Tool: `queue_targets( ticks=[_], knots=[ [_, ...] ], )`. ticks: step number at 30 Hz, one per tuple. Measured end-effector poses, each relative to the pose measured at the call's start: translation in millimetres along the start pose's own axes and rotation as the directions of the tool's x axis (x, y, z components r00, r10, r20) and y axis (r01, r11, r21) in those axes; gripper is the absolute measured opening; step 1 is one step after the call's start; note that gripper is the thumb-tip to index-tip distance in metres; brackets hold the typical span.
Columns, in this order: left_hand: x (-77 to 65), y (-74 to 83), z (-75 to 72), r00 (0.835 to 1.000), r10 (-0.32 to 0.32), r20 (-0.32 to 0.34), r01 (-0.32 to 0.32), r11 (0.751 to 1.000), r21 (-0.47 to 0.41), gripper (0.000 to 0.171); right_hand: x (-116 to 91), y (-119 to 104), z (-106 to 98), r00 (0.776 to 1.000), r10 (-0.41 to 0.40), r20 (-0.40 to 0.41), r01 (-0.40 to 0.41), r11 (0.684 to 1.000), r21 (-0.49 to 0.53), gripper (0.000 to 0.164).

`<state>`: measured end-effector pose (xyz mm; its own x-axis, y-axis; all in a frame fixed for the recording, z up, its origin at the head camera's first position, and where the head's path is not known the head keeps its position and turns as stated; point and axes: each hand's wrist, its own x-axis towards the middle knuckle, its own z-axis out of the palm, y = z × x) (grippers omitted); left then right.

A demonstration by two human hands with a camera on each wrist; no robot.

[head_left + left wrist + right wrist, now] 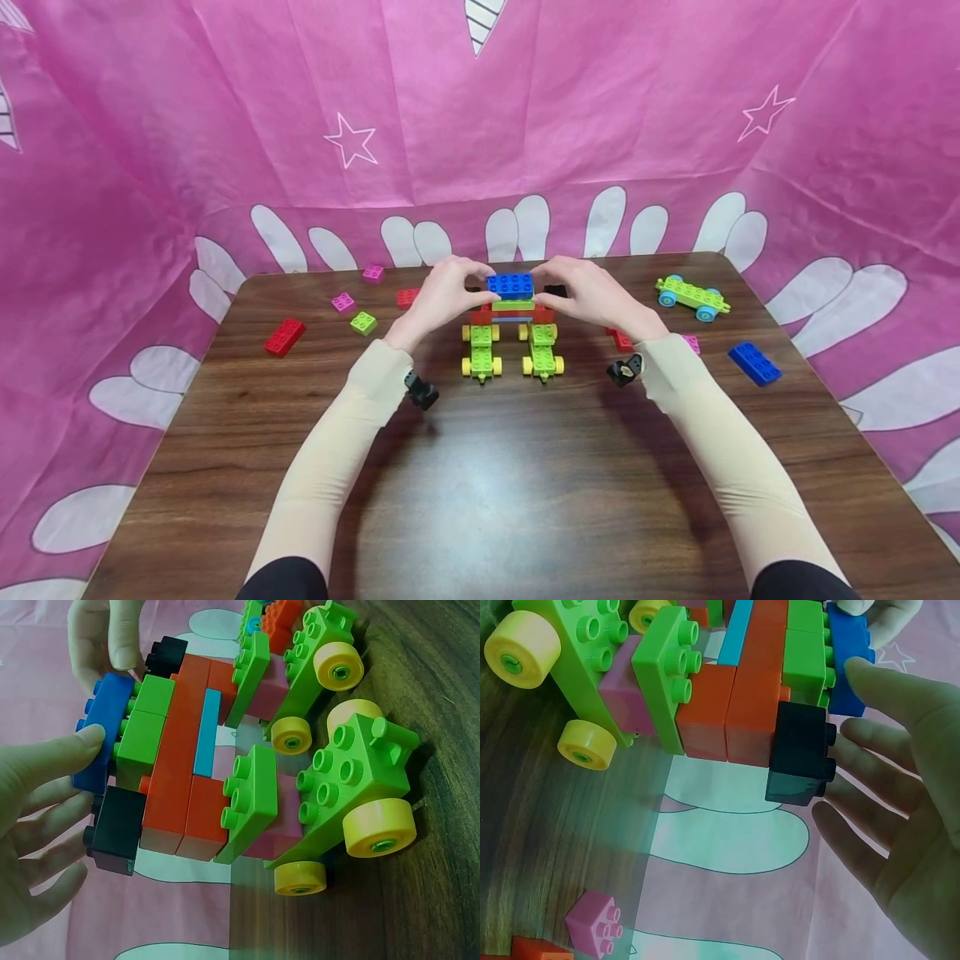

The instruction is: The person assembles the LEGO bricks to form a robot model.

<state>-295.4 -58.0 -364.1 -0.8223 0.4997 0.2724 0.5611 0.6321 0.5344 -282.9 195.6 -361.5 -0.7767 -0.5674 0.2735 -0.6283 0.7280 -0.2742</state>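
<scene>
A blue toy brick sits over the light green bricks at the top of a built structure, its near end slightly tilted off their studs in the left wrist view. My left hand pinches the left end of the blue brick, and my right hand pinches the right end. Below the green bricks lie red bricks with a thin blue piece. Black bricks stick up at both ends. Two green wheeled bases with yellow wheels carry the whole structure on the table.
Loose red, pink and light green bricks lie to the left. On the right are a green car base with blue wheels and a blue brick. A pink cloth hangs behind the wooden table.
</scene>
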Motion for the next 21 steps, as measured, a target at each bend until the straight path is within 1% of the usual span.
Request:
queue_targets(
  ticks=[4, 7, 12, 15, 21],
  knots=[
    [1.8, 0.2, 2.1, 1.0, 0.002, 0.021, -0.002, 1.0, 0.01, 0.039, -0.1, -0.5, 0.1, 1.0, -0.005, -0.011, 0.005, 1.0, 0.02, 0.041],
    [2.9, 0.7, 2.7, 1.0, 0.008, 0.022, -0.009, 1.0, 0.008, 0.04, 0.3, -0.7, 0.5, 1.0, -0.006, -0.012, 0.006, 0.999, 0.032, 0.04],
    [2.0, 0.9, 1.1, 0.999, 0.042, 0.034, -0.042, 0.999, 0.006, 0.04, 1.3, -0.3, 1.6, 1.0, 0.0, -0.009, 0.0, 1.0, 0.026, 0.038],
    [0.4, 0.9, -0.3, 0.998, 0.051, 0.047, -0.05, 0.999, -0.015, 0.038, 1.8, 0.2, 1.6, 1.0, -0.003, -0.007, 0.003, 0.999, 0.031, 0.039],
    [0.6, -0.5, 0.4, 0.998, 0.034, 0.055, -0.031, 0.998, -0.048, 0.037, 2.4, 2.2, 2.0, 1.0, 0.002, -0.006, -0.001, 0.998, 0.069, 0.037]
  ],
)
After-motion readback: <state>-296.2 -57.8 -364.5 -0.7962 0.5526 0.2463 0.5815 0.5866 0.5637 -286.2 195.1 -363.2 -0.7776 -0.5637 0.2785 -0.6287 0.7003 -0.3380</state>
